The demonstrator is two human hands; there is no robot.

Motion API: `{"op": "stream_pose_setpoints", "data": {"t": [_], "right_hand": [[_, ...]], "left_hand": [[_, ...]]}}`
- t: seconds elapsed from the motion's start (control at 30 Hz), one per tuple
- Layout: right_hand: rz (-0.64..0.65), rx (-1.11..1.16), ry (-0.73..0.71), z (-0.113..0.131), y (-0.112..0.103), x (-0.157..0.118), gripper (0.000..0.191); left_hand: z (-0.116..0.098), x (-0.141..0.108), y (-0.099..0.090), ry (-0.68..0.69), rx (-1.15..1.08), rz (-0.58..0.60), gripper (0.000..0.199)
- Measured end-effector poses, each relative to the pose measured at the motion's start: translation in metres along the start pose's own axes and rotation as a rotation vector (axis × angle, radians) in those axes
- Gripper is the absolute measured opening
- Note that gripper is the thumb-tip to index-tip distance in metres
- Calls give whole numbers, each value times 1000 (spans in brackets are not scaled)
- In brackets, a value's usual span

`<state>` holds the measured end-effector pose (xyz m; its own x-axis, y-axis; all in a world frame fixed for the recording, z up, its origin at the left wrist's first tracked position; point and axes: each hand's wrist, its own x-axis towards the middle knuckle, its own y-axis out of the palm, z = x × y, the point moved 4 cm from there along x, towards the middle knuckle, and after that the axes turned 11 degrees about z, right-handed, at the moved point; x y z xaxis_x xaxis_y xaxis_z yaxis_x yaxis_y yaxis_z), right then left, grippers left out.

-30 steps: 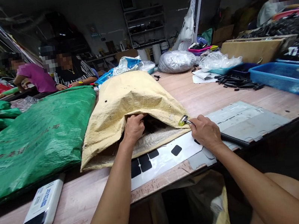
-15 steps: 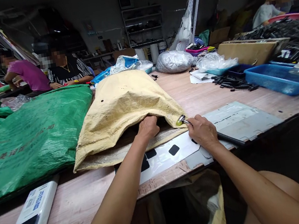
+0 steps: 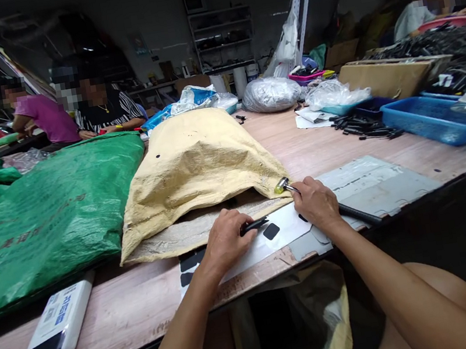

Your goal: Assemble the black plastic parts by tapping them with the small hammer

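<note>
A small black part (image 3: 255,225) is pinched in the fingers of my left hand (image 3: 228,240), just in front of the mouth of a yellow woven sack (image 3: 200,162). My right hand (image 3: 317,203) grips a hammer (image 3: 361,215); its metal head with a yellow-green face lies by the sack's right front corner. Under both hands lies a white sheet (image 3: 285,226) with black rounded squares on it. Grey boards (image 3: 375,181) lie right of my right hand.
A green sack (image 3: 46,222) and a white power bank (image 3: 58,326) lie left. On the right stand a blue tray (image 3: 432,119) and black parts (image 3: 367,128). An open sack (image 3: 345,322) hangs below the table edge. People sit across and at far right.
My left hand has come out of the yellow sack's mouth, toward me, with a black part in its fingers. The sack's opening has sunk lower. My right hand has barely moved.
</note>
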<state>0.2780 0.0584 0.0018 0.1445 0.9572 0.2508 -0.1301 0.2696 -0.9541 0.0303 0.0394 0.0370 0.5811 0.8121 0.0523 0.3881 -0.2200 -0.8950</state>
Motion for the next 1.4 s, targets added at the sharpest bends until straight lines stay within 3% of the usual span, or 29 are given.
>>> {"op": "stream_pose_setpoints", "data": {"t": [0.17, 0.27, 0.4, 0.5, 0.6, 0.73, 0.9, 1.1, 1.23, 1.4], "right_hand": [[0, 2, -4, -3, 4, 1, 29], [5, 33, -28, -4, 1, 2, 29], [-75, 160, -40, 1, -25, -4, 33], [-180, 369, -115, 19, -54, -25, 36], [-90, 642, -288, 47, -64, -52, 34], [47, 711, -373, 73, -54, -82, 32], [-42, 669, -433, 82, -41, -95, 34], [45, 525, -394, 78, -26, -91, 33], [-27, 574, -336, 69, -32, -90, 33], [78, 641, -348, 63, -26, -86, 31]], "left_hand": [[14, -14, 18, 32, -170, -93, 24], [20, -12, 20, 34, -237, -107, 18], [23, -10, 19, 1, -285, -107, 13], [22, -9, 19, -27, -310, -106, 14], [22, -8, 20, -61, -334, -100, 14], [22, -8, 20, -48, -349, -80, 17], [24, -8, 20, -45, -361, -83, 19], [24, -8, 22, -34, -342, -108, 17], [26, -7, 24, -45, -346, -118, 22], [26, -8, 24, -47, -329, -134, 20]]}}
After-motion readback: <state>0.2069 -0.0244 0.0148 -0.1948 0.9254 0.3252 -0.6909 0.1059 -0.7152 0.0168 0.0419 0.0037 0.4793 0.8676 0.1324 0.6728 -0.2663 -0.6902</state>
